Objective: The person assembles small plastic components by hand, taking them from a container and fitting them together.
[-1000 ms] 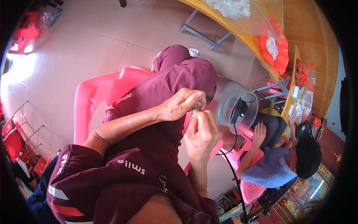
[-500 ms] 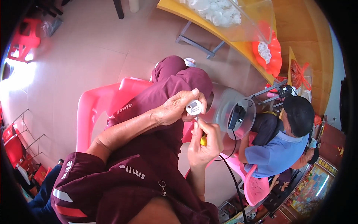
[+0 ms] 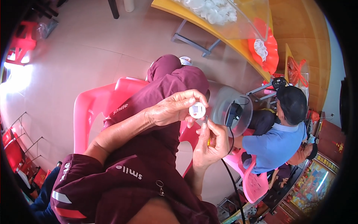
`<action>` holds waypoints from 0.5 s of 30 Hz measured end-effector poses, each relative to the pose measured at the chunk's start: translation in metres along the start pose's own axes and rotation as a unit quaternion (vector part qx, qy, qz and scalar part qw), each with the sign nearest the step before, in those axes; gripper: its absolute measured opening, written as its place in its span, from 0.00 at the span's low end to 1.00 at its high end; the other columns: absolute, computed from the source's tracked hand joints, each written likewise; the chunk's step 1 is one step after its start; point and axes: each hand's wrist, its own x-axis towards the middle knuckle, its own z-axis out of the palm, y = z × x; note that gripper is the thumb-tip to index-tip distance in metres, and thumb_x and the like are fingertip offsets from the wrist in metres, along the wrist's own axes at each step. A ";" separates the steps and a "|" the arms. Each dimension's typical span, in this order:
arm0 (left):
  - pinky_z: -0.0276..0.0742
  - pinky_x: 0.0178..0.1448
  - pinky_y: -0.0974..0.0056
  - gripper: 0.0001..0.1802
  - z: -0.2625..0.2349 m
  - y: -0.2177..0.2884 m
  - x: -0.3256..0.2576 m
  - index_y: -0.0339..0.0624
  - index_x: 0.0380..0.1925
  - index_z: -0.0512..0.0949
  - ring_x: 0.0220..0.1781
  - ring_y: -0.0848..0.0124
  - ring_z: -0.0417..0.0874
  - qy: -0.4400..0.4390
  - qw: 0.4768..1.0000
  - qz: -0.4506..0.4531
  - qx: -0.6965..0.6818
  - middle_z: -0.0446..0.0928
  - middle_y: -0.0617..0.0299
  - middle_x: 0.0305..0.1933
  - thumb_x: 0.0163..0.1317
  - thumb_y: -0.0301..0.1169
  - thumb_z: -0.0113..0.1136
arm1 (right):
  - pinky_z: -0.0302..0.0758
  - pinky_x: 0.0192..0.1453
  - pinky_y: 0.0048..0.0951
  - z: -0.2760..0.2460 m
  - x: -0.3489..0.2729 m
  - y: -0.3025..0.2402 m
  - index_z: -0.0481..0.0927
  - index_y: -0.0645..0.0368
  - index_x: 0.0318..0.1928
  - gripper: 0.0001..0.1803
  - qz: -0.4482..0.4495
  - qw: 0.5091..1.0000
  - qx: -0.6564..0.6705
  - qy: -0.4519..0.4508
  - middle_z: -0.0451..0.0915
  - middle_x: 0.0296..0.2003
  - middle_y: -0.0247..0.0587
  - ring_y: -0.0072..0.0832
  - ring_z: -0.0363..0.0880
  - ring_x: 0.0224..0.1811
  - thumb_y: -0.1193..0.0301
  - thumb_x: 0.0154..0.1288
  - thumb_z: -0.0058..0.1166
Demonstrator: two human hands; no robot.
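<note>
My left hand (image 3: 177,107) pinches a small round white disc (image 3: 197,110) between thumb and fingers, its face turned up and showing a pale square patch. Just below and right of it, my right hand (image 3: 212,145) is closed on a slender tool with a dark metal tip (image 3: 204,119). A bit of yellow, perhaps its handle, shows between the fingers; the rest is hidden in the palm. The tip sits close to the disc's lower edge, apart from it. Both hands are held above my lap.
Right of my hands stands a clear round tub (image 3: 242,123) with a black device (image 3: 234,114) on it and a black cable (image 3: 235,179). A person in a blue shirt (image 3: 274,147) sits close by. White pieces fill a clear tray (image 3: 242,31) on the yellow table (image 3: 167,8), beside a red dish (image 3: 272,52).
My right hand has drawn slightly down and right, taking the tool tip away from the disc. The disc is tilted a little differently and catches more light. The whole view has shifted slightly.
</note>
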 end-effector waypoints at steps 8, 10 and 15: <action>0.76 0.50 0.68 0.20 -0.012 -0.006 0.001 0.39 0.55 0.70 0.48 0.75 0.77 -0.030 0.999 0.009 -0.029 0.75 0.62 0.48 0.68 0.39 0.53 | 0.76 0.27 0.19 0.003 0.003 0.001 0.78 0.69 0.39 0.07 0.005 1.000 0.007 0.009 0.74 0.30 0.41 0.21 0.75 0.24 0.85 0.59 0.54; 0.76 0.52 0.67 0.20 -0.010 -0.004 0.001 0.38 0.55 0.70 0.50 0.74 0.78 -0.023 0.999 0.011 -0.019 0.75 0.62 0.49 0.67 0.38 0.53 | 0.76 0.27 0.19 0.003 0.004 0.000 0.78 0.68 0.39 0.07 0.004 1.000 -0.006 0.012 0.74 0.30 0.40 0.21 0.75 0.24 0.85 0.59 0.54; 0.76 0.55 0.66 0.20 -0.011 -0.002 0.001 0.37 0.55 0.71 0.52 0.72 0.78 -0.017 1.000 0.013 -0.016 0.75 0.60 0.51 0.67 0.34 0.54 | 0.76 0.28 0.19 0.004 0.005 0.000 0.78 0.68 0.39 0.07 0.027 1.000 0.009 0.011 0.74 0.30 0.40 0.20 0.75 0.24 0.86 0.59 0.54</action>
